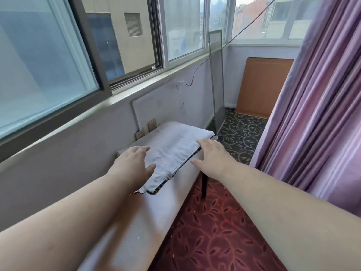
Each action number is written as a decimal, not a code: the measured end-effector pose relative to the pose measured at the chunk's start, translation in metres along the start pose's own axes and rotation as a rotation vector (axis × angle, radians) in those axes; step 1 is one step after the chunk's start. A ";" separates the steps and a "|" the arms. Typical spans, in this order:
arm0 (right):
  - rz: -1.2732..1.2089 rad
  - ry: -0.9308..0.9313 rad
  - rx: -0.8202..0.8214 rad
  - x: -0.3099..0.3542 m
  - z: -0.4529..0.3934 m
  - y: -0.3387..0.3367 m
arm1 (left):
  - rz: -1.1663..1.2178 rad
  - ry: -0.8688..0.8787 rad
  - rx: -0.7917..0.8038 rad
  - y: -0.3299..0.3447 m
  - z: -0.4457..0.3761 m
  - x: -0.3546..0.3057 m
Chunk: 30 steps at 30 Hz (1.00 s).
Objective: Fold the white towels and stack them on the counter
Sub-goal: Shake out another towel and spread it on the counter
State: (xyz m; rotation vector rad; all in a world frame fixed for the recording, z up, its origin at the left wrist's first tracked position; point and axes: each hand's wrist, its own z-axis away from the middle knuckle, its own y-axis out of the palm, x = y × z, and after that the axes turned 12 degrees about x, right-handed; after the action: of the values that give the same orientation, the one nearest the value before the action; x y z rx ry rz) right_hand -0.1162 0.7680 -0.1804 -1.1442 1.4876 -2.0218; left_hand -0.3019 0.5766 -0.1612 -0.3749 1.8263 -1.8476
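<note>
A folded white towel (175,151) lies flat on the narrow pale counter (136,218) that runs under the window. Dark frayed edging shows along the towel's right and near sides. My left hand (132,163) rests flat on its near left part, fingers straight and thumb spread toward the middle. My right hand (213,155) lies at the towel's right edge with straight fingers touching the far right corner and the thumb pointing back along the edge. Neither hand grips the cloth. I cannot tell how many layers the towel has.
The window sill (117,98) and wall close off the left. A purple curtain (316,114) hangs at right. A mesh screen (217,90) and a wooden board (261,85) lean at the far end. Red patterned carpet (214,231) covers the floor beside the counter.
</note>
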 end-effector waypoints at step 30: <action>0.218 -0.358 0.508 -0.076 -0.361 0.045 | 0.100 -0.700 0.252 0.116 -0.204 0.031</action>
State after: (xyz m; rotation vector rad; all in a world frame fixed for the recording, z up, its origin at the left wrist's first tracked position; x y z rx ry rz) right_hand -0.3623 1.0246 -0.2901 -1.0064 0.8193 -1.7813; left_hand -0.4175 0.7364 -0.2925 -0.7122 1.1071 -1.5749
